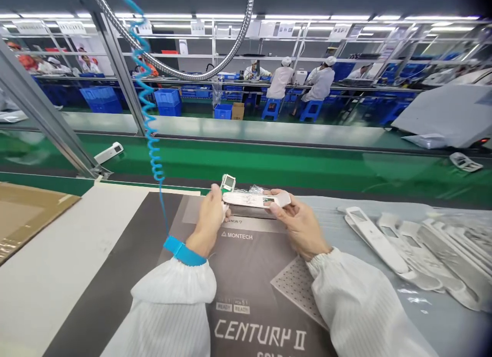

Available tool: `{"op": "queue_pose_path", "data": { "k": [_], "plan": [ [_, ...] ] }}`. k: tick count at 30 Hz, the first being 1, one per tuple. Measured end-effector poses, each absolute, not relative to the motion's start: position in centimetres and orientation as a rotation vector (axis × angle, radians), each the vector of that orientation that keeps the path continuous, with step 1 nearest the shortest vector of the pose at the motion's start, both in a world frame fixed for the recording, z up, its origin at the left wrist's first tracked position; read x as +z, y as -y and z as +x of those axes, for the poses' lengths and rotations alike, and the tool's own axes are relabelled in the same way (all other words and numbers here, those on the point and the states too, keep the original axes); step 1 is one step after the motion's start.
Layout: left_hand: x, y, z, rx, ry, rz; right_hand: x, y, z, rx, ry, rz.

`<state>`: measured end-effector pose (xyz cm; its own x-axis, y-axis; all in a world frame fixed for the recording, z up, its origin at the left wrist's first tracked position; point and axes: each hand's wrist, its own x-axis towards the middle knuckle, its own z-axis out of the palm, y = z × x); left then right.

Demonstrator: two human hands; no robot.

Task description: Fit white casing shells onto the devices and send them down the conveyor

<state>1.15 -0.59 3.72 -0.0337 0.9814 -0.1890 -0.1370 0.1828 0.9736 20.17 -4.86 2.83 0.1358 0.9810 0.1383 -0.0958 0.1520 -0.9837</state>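
My left hand (pixel 207 218) grips a white device half with a small grey screen and green circuit board (pixel 228 183); its lower part is hidden by my fingers. A long white plastic housing shell (pixel 248 199) is in my right hand (pixel 302 228), pinched near its windowed end, with its inner side facing me. The shell's other end reaches across to my left hand, close beside the board; whether they touch, I cannot tell. Round my left wrist is a blue wrist strap (pixel 184 251) with a coiled blue cord (pixel 148 96). Both hands are above a printed dark box panel (pixel 246 275).
Several white shells (pixel 376 239) lie on grey sheeting at the right. A brown cardboard piece (pixel 34 213) lies at the left. Beyond the bench runs a green conveyor belt (pixel 269 165), carrying a white device (pixel 109 153). A metal hose (pixel 215 72) hangs overhead. Co-workers sit farther back.
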Motion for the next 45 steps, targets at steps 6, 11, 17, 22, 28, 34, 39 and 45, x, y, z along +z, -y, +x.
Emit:
{"op": "queue_pose_path", "data": {
  "k": [6, 11, 17, 22, 28, 34, 39, 45],
  "plan": [
    [4.2, 0.7, 0.3, 1.293, -1.136, 1.513, 3.0, 5.0, 20.9, 1.022, 1.100, -1.088],
    [3.7, 2.6, 2.1, 1.006, -0.942, 1.833, 2.5, 4.9, 20.8, 1.084, 1.120, -1.010],
    [3.1, 4.0, 3.6, 1.052, -1.030, 2.031, 2.5, 4.8, 20.1, 1.186, 0.885, -0.902],
    [3.0, 4.6, 3.9, 0.868, -1.161, 2.306, 3.4, 5.3, 19.1, 1.474, 0.613, -0.747],
    [3.6, 4.0, 3.3, 0.831, -1.097, 2.534, 5.1, 6.3, 18.8, 1.540, 0.542, -0.592],
    [3.8, 4.1, 3.3, 0.958, -1.334, 2.441, 4.6, 6.1, 17.9, 1.510, 0.584, -0.650],
    [4.1, 5.1, 4.7, 1.247, -1.234, 2.235, 3.4, 6.4, 15.6, 1.410, 0.651, -0.759],
    [3.6, 5.6, 5.2, 1.269, -1.178, 2.466, 3.7, 6.9, 15.2, 1.464, 0.535, -0.791]
  ]
}}
